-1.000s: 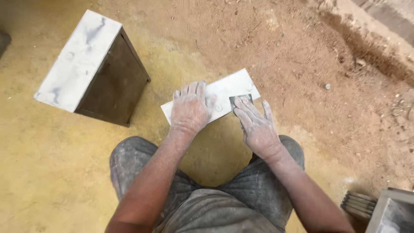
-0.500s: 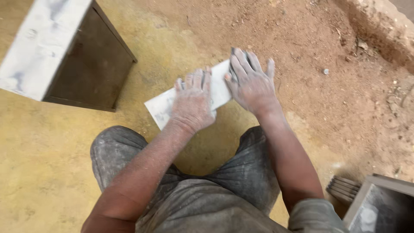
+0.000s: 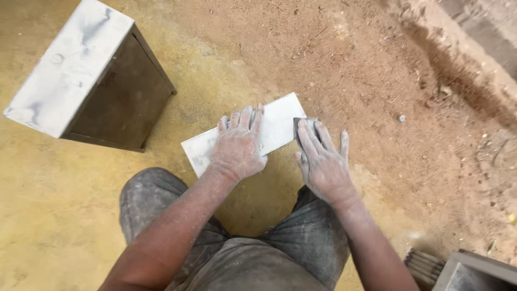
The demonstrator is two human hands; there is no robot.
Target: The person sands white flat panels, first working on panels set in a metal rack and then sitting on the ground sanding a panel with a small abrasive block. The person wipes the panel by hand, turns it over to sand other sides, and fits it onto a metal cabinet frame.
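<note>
Knees at the bottom, then both hands dusty and spread flat: left hand (image 3: pixel 238 144) pressing the white slab (image 3: pixel 280 125) at frame centre on the dirt floor (image 3: pixel 377 64), right hand (image 3: pixel 322 159) over a dark pad (image 3: pixel 298 125) at its edge. Upper left, I see a dark box (image 3: pixel 91 81).

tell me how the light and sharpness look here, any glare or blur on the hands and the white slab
Head view: soft, even daylight, no hard shadows; the white slab is bright but not glaring; left hand and right hand are sharp, without motion blur; the dark box leans outward near the frame edge, suggesting wide-angle distortion.
</note>
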